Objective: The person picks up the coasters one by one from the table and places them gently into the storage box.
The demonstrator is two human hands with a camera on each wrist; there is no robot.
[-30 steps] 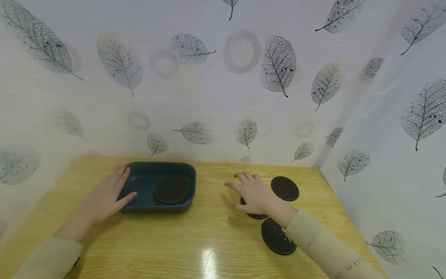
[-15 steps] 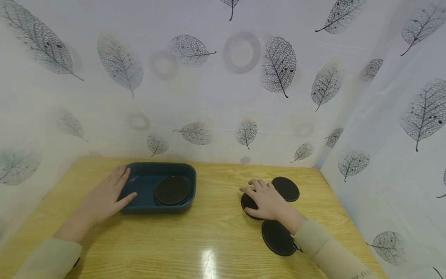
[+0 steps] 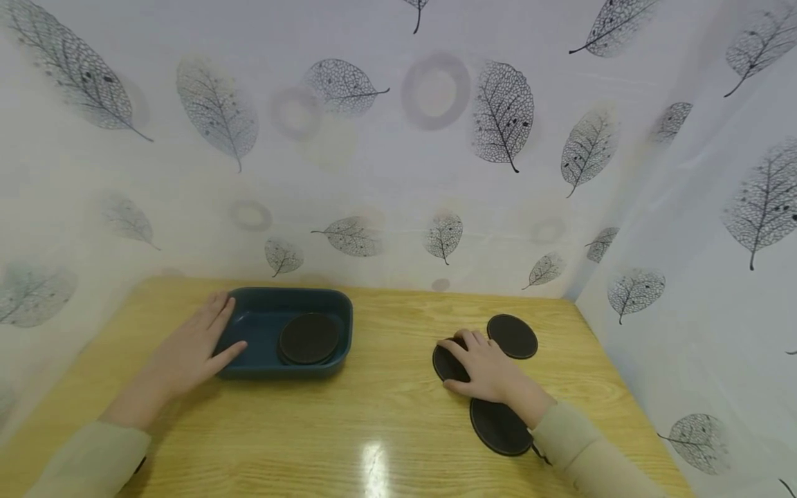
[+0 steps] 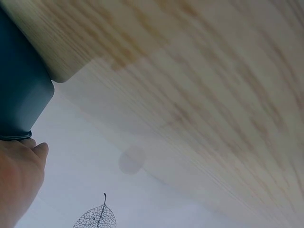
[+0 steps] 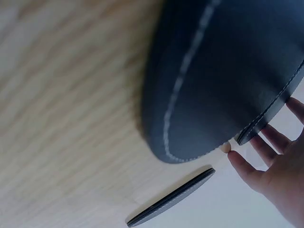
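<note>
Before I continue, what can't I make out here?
Head view: right side of the middle disc, covered by the right hand.
Head view: whatever lies beneath the tray disc, hidden by it.
Head view: dark strip by the right sleeve, too small.
Left wrist view: most of the tray, past the left edge.

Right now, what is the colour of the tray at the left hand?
Dark greenish blue; the tray shows best in the head view.

Soft, slightly dim light; white glare (image 3: 374, 470) streaks the tabletop (image 3: 280, 436) (low in the head view); wrist views seem blurred up close.
</note>
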